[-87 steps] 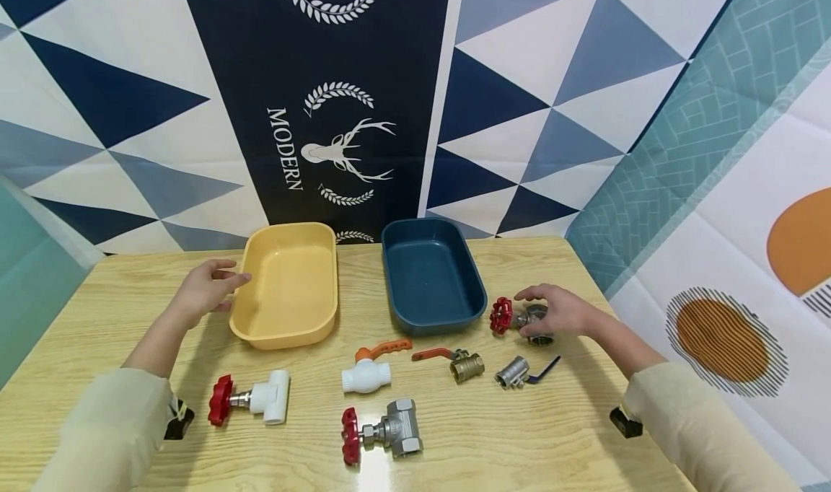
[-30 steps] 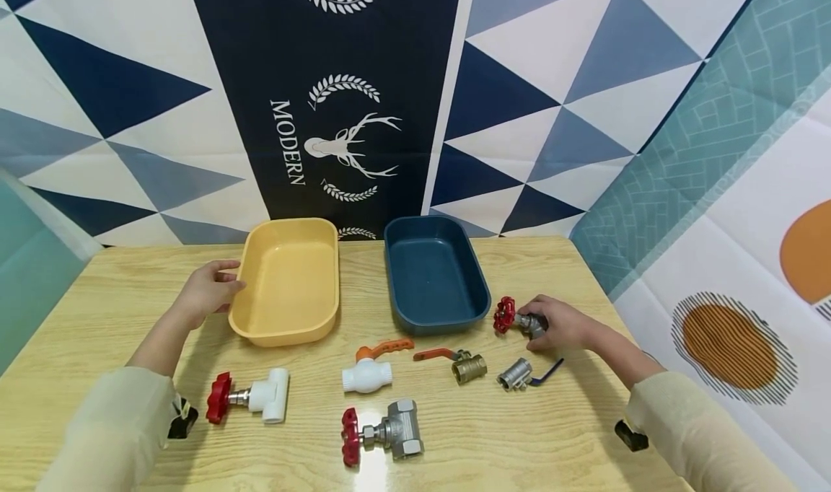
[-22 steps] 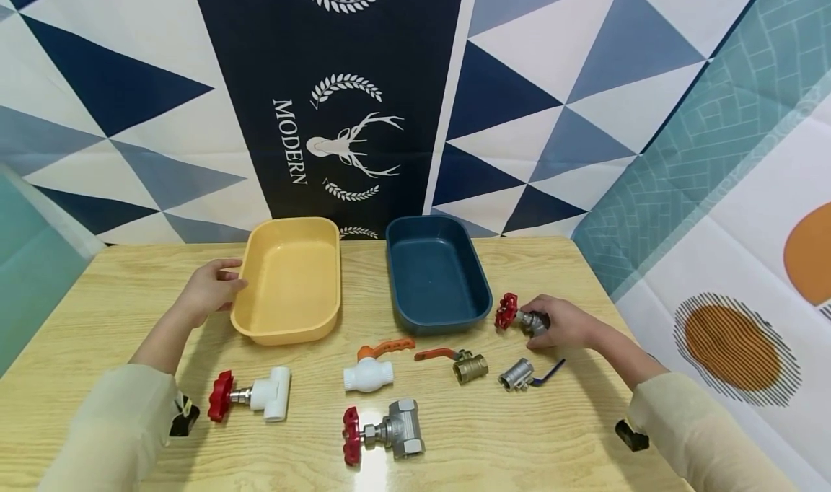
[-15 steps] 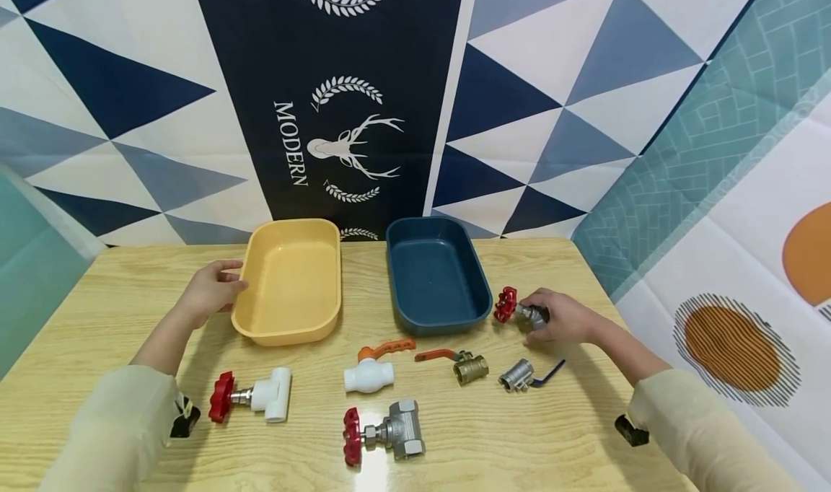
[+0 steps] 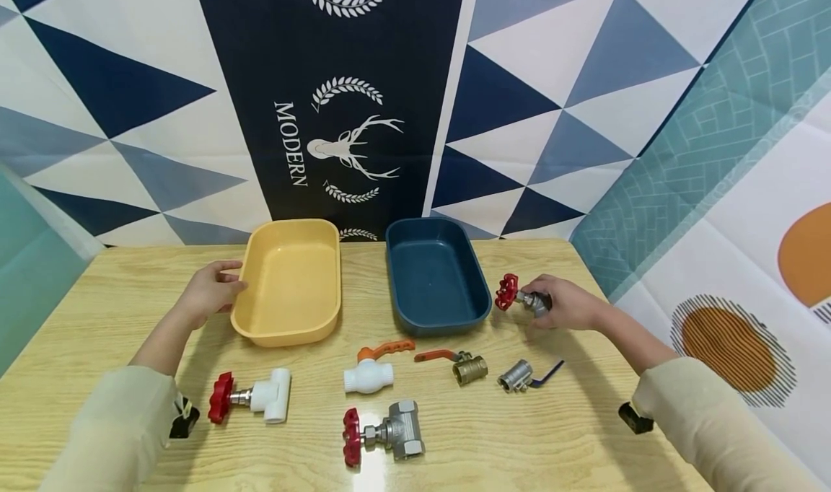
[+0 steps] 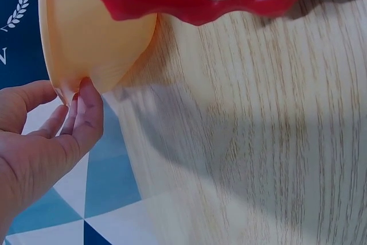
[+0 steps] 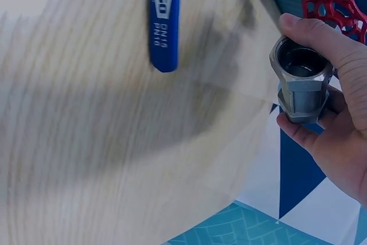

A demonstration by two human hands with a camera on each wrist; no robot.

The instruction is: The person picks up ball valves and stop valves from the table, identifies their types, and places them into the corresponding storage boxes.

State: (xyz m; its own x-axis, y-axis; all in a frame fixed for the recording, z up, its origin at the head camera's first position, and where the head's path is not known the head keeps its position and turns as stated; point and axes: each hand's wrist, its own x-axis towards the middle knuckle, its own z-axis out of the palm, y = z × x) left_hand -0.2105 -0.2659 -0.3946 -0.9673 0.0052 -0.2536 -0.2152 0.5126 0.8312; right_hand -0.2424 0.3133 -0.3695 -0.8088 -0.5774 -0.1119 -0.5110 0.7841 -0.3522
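Note:
My right hand [image 5: 563, 303] grips a metal gate valve [image 7: 304, 93] with a red handwheel [image 5: 507, 292], just right of the blue bin. In the right wrist view the thumb lies over the valve body and fingers curl beneath it; the valve appears lifted slightly off the table. My left hand [image 5: 209, 292] pinches the left rim of the yellow bin [image 5: 286, 331], thumb at the rim and fingers against the outer wall, as the left wrist view [image 6: 51, 136] shows from close by. Both bins hold nothing.
The blue bin [image 5: 436, 327] stands beside the yellow one. In front lie a white valve with red wheel [image 5: 267, 396], a white ball valve [image 5: 368, 376], a brass ball valve [image 5: 470, 369], a blue-levered ball valve [image 5: 516, 376] and a larger gate valve [image 5: 404, 429].
My right hand has closed round the gate valve and raised it a little, away from the table's front. The left hand has come to the yellow bin's rim and stayed there.

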